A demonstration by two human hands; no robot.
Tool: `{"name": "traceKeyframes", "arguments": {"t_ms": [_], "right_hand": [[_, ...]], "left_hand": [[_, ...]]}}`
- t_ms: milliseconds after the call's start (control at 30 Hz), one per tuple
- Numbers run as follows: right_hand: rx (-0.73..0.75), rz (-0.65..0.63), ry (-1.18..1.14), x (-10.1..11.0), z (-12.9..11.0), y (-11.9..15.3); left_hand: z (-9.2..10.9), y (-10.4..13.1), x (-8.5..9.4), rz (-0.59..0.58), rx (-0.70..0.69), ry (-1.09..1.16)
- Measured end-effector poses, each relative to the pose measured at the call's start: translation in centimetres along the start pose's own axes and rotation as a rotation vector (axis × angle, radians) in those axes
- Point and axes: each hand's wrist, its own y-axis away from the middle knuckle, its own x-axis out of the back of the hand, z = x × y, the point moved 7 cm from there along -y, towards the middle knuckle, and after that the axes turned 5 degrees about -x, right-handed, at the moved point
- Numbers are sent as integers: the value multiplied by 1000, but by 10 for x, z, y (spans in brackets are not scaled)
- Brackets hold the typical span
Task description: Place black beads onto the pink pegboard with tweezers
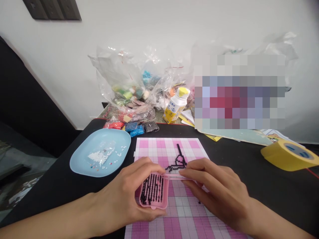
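My left hand is wrapped round a small pink box, tilted so its inside faces me. Black beads lie in it, many lined up in grooves. Between the thumb and fingers of my right hand is a thin, clear pinkish piece, seen edge-on beside the box; it looks like a lid. Both hands are over a pink-and-white checked pegboard. On the board, black beads form an outline, partly hidden behind my right hand.
To the left stands a light blue plate with white beads and a small clear bag. Bead packets, clear plastic bags and a yellow-and-white bottle line the back. A yellow tape roll lies at the right.
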Motion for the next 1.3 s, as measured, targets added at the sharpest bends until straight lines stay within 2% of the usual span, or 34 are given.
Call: {"name": "traceKeyframes", "arguments": {"t_ms": [233, 467, 667, 1067, 1300], "right_hand": [[-2, 6, -20, 1, 1, 2], [-24, 29, -23, 6, 1, 2], [-23, 19, -8, 2, 0, 1], [8, -16, -39, -4, 0, 2], [-16, 21, -30, 3, 0, 1]], "left_hand": [[2, 0, 1, 5, -17, -13], [-5, 0, 4, 29, 58, -32], [0, 1, 2, 11, -4, -17], [1, 1, 0, -1, -29, -30], [-3, 0, 4, 26, 40, -31]]}}
